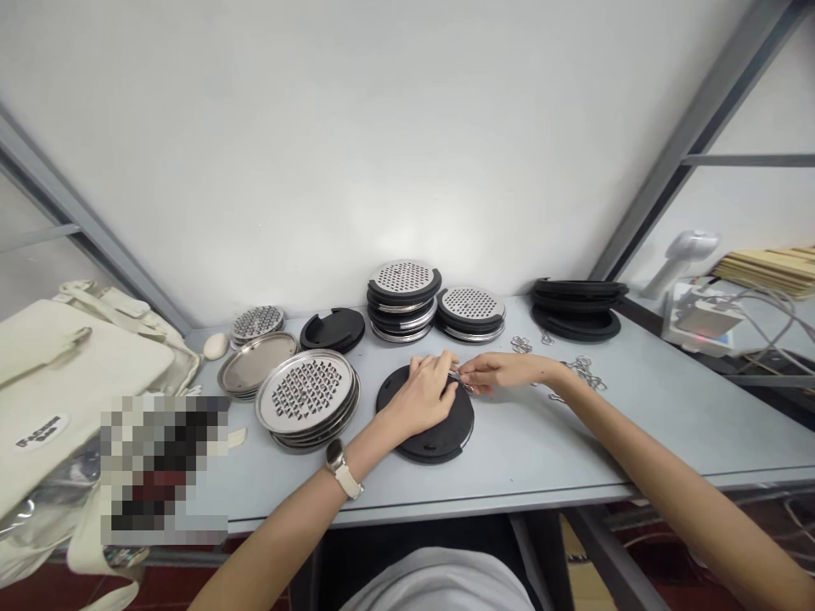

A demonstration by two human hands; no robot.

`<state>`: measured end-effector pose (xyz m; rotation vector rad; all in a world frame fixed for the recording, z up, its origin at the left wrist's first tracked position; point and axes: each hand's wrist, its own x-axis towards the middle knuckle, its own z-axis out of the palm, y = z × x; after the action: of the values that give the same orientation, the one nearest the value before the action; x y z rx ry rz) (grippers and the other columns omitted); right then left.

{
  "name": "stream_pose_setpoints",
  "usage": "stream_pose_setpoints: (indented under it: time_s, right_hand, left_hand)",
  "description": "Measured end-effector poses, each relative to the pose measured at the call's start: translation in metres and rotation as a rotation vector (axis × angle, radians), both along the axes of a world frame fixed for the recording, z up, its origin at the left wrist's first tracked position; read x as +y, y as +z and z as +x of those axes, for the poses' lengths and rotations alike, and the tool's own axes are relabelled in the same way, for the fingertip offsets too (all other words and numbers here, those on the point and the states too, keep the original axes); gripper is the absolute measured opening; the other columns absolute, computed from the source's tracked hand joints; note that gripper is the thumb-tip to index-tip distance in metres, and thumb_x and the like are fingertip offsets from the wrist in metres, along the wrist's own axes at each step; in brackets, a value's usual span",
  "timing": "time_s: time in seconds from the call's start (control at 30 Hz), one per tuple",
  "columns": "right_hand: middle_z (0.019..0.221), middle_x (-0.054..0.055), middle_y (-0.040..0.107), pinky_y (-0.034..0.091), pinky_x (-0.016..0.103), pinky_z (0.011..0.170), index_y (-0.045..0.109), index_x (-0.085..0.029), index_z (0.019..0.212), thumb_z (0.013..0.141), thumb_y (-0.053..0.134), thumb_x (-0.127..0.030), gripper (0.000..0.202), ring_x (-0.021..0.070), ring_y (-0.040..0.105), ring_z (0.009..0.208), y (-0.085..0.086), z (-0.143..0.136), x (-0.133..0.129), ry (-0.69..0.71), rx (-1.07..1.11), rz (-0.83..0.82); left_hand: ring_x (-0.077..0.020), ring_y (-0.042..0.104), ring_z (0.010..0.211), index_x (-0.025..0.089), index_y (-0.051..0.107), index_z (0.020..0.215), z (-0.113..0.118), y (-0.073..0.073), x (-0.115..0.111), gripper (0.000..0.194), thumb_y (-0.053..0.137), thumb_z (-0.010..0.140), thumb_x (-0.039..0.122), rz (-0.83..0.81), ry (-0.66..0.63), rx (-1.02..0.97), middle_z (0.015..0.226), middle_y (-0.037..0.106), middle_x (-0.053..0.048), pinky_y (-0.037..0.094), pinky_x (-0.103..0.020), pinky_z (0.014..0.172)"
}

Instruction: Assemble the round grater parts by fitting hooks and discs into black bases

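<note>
A round black disc (439, 428) lies on the grey table in front of me, with a bit of metal edge showing at its lower right. My left hand (426, 395) rests across its upper part, fingers bent and pressed on it near the far right edge. At that same edge, my right hand (487, 373) pinches a small metal hook (467, 383), its fingertips close to those of my left hand. More wire hooks (582, 373) lie in a loose pile to the right, partly behind my right forearm.
Stacked metal grater discs (306, 397) and plain metal discs (258, 365) are at left. Grater stacks with black rims (402, 297) stand by the wall, black rings (576, 322) back right. A white bag (82, 365) sits far left, a scanner (684, 255) far right.
</note>
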<state>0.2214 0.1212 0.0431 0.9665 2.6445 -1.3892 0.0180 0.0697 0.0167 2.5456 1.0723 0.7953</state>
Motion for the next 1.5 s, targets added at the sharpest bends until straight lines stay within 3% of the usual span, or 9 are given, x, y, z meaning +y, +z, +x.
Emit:
stream_pose_setpoints:
  time_s: [1.5]
  right_hand:
    - [0.063, -0.002, 0.048, 0.040, 0.025, 0.064, 0.053, -0.016, 0.073, 0.091, 0.037, -0.047, 0.040, 0.0118, 0.046, 0.061, -0.0021, 0.0015, 0.0010, 0.008, -0.017, -0.006]
  left_hand:
    - [-0.0208, 0.055, 0.102, 0.021, 0.040, 0.106, 0.0002, -0.0033, 0.0027, 0.022, 0.044, 0.087, 0.010, -0.023, -0.021, -0.050, 0.106, 0.057, -0.005, 0.034, -0.037, 0.090]
